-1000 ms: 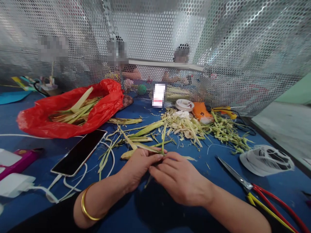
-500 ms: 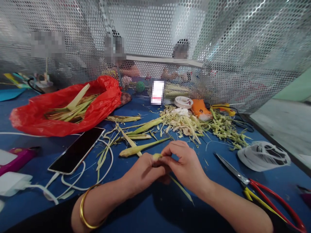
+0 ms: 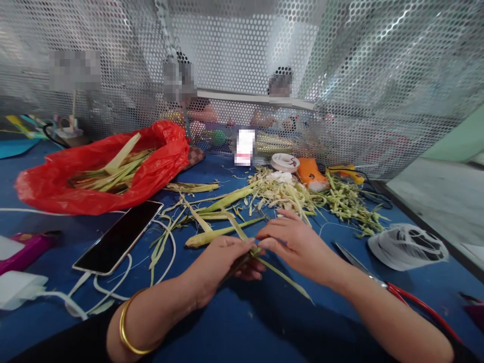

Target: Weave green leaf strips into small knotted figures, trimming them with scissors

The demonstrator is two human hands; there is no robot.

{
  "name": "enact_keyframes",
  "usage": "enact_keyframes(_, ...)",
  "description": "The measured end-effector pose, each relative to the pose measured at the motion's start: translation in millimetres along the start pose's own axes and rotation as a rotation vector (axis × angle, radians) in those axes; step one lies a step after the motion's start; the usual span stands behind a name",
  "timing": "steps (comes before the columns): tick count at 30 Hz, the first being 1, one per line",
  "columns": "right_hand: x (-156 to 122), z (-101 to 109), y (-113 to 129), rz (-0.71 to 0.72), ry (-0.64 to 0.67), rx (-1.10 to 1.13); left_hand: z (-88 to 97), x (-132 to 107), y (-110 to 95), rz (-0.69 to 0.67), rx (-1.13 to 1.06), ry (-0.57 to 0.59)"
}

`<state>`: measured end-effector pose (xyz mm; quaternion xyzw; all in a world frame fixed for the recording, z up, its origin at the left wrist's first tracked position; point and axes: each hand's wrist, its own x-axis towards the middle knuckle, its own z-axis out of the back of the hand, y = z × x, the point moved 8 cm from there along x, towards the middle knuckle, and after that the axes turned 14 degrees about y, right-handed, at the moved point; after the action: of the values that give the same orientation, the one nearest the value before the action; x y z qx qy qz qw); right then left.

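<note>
My left hand (image 3: 227, 259) is closed around a pale green leaf strip (image 3: 285, 278), pinching a small folded or knotted part of it between thumb and fingers. One end of the strip sticks up past the fingertips, and the other trails down to the right. My right hand (image 3: 297, 244) meets it there, thumb and index finger bent together at the fold, the other fingers loosely curled. Its fingertips partly hide the fold. Just beyond my left hand lies a thick pointed leaf shoot (image 3: 206, 238) on the blue table (image 3: 264, 322).
Left: a red plastic bag (image 3: 91, 199) of leaves, a phone (image 3: 119, 237) and white cable. Back: a heap of leaf scraps (image 3: 291, 194), tape roll (image 3: 285, 162), orange packet (image 3: 312, 173). Right: scissors (image 3: 353, 259), white cord spool (image 3: 406, 247). Behind the perforated screen (image 3: 242, 50), people sit.
The leaf strip now shows an upright end above my left fingers. My right hand has shifted slightly right and its fingers have loosened. The right forearm now covers more of the scissors.
</note>
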<state>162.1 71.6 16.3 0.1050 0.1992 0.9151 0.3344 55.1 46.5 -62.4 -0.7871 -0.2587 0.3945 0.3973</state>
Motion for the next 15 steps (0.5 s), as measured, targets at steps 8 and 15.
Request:
enact_keyframes(8, -4, 6, -3, 0.033, -0.062, -0.153, 8.9, 4, 1, -0.026, 0.063, -0.064)
enact_keyframes(15, -5, 12, -4, -0.042, -0.204, -0.084, -3.6, 2, 2, -0.003, 0.172, -0.032)
